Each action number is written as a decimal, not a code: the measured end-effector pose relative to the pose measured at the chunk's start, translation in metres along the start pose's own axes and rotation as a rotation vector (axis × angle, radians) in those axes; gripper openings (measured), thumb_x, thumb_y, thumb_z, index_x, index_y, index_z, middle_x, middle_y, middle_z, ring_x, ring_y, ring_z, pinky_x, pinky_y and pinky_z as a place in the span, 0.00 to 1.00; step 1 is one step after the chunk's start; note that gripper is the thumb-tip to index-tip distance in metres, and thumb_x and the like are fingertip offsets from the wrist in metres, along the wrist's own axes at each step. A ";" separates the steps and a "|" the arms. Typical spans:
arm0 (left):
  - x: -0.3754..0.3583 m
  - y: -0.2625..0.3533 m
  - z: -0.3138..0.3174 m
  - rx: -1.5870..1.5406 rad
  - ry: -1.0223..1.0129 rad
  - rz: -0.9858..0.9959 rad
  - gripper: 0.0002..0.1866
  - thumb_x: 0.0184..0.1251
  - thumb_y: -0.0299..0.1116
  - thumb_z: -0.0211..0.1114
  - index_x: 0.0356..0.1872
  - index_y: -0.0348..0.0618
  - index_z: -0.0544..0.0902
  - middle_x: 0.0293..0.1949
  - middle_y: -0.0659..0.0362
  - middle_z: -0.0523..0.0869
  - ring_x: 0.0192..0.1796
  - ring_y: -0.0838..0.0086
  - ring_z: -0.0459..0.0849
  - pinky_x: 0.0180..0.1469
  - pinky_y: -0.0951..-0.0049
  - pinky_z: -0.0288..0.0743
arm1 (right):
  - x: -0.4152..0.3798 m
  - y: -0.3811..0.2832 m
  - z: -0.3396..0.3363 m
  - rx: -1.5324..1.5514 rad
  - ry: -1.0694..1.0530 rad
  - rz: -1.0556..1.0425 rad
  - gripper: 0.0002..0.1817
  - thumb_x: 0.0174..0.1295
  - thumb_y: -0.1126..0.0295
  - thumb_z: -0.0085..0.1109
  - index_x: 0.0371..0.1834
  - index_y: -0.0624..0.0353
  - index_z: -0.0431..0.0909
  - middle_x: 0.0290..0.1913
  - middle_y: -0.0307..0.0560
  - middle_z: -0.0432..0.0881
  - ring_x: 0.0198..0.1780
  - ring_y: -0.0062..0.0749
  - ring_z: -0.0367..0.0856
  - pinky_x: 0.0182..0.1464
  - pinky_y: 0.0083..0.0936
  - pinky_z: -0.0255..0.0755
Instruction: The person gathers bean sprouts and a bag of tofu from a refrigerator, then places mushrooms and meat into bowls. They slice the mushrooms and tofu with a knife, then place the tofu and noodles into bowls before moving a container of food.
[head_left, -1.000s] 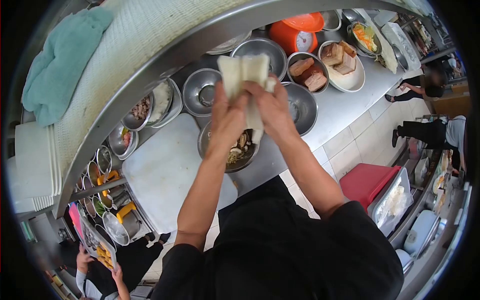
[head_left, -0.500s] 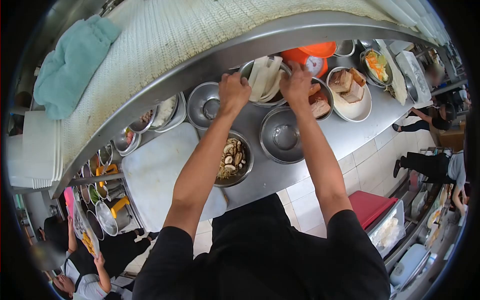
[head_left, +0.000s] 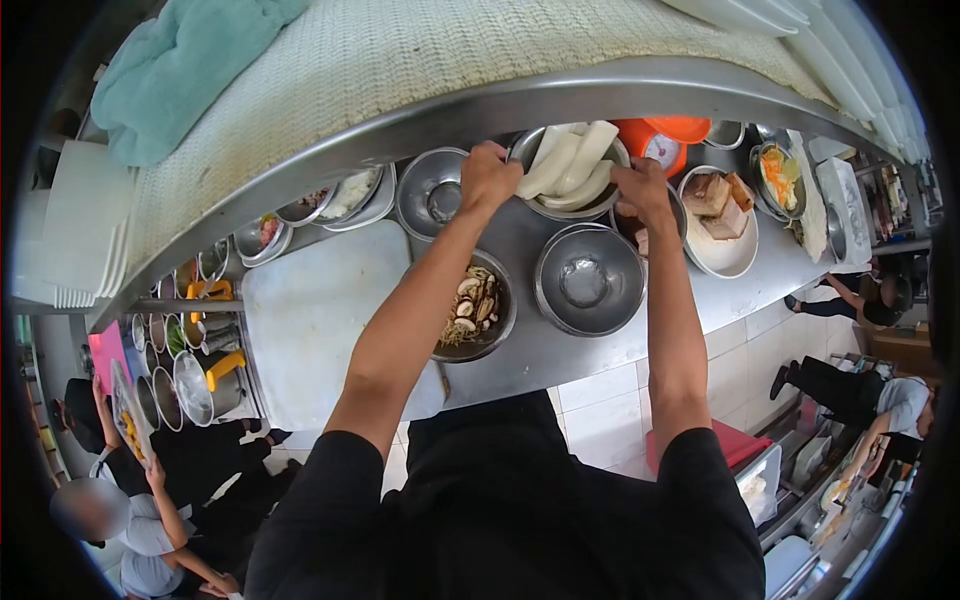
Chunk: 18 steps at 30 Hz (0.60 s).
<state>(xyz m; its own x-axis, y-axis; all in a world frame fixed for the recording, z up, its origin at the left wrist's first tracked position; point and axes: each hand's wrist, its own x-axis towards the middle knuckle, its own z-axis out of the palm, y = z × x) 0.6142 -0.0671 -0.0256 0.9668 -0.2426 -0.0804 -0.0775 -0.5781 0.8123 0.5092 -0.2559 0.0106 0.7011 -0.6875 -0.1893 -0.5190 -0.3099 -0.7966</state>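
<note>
A steel bowl (head_left: 570,212) stands near the shelf edge, holding long, thick white pieces (head_left: 575,165) that look like peeled vegetable or cut food. My left hand (head_left: 490,178) is closed at the bowl's left rim. At the opposite rim, my right hand (head_left: 645,190) is closed too, its fingertips partly hidden. Below them sits a stack of steel bowls (head_left: 590,282). Sliced mushrooms (head_left: 472,305) fill another bowl beneath my left forearm. A bowl with pinkish chunks (head_left: 629,225) is partly covered by my right hand.
A white cutting board (head_left: 320,300) lies to the left, and an empty steel bowl (head_left: 437,195) stands above it. An orange scale (head_left: 662,147) and a white dish of meat blocks (head_left: 722,258) are at right. The shelf (head_left: 500,95) overhangs the counter. Other people stand on both sides.
My right hand has come from over the white pieces to the bowl's right rim. The white pieces lie differently, closer together. The camera view has shifted.
</note>
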 end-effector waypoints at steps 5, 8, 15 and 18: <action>-0.003 0.011 -0.020 0.041 0.003 0.085 0.17 0.52 0.37 0.63 0.40 0.35 0.82 0.35 0.45 0.86 0.37 0.57 0.86 0.39 0.65 0.79 | 0.015 0.027 -0.019 0.247 -0.109 -0.146 0.16 0.47 0.71 0.57 0.37 0.71 0.81 0.30 0.46 0.84 0.31 0.22 0.79 0.34 0.22 0.73; -0.021 0.036 -0.053 -0.316 -0.413 -0.088 0.14 0.54 0.35 0.62 0.36 0.33 0.82 0.27 0.52 0.85 0.23 0.70 0.83 0.22 0.72 0.74 | -0.013 0.003 -0.029 0.374 -0.130 -0.271 0.13 0.51 0.72 0.57 0.38 0.66 0.82 0.31 0.41 0.84 0.30 0.19 0.77 0.35 0.20 0.71; -0.083 -0.041 -0.144 -0.510 -0.249 0.015 0.10 0.55 0.29 0.56 0.29 0.28 0.78 0.20 0.54 0.79 0.15 0.71 0.77 0.16 0.71 0.71 | -0.154 -0.031 0.021 0.481 -0.185 -0.129 0.17 0.67 0.54 0.52 0.35 0.57 0.72 0.30 0.31 0.71 0.28 0.16 0.69 0.30 0.15 0.66; -0.133 -0.082 -0.212 -0.558 -0.151 -0.278 0.09 0.54 0.26 0.54 0.31 0.28 0.78 0.21 0.54 0.80 0.15 0.71 0.76 0.16 0.72 0.71 | -0.221 0.009 0.052 0.334 -0.574 0.196 0.22 0.63 0.52 0.57 0.35 0.63 0.71 0.21 0.45 0.75 0.23 0.26 0.77 0.25 0.23 0.74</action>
<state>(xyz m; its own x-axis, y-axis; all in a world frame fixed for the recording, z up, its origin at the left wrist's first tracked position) 0.5438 0.1782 0.0409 0.8845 -0.2723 -0.3788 0.3491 -0.1523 0.9246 0.3748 -0.0725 0.0154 0.8055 -0.2248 -0.5483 -0.5486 0.0669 -0.8334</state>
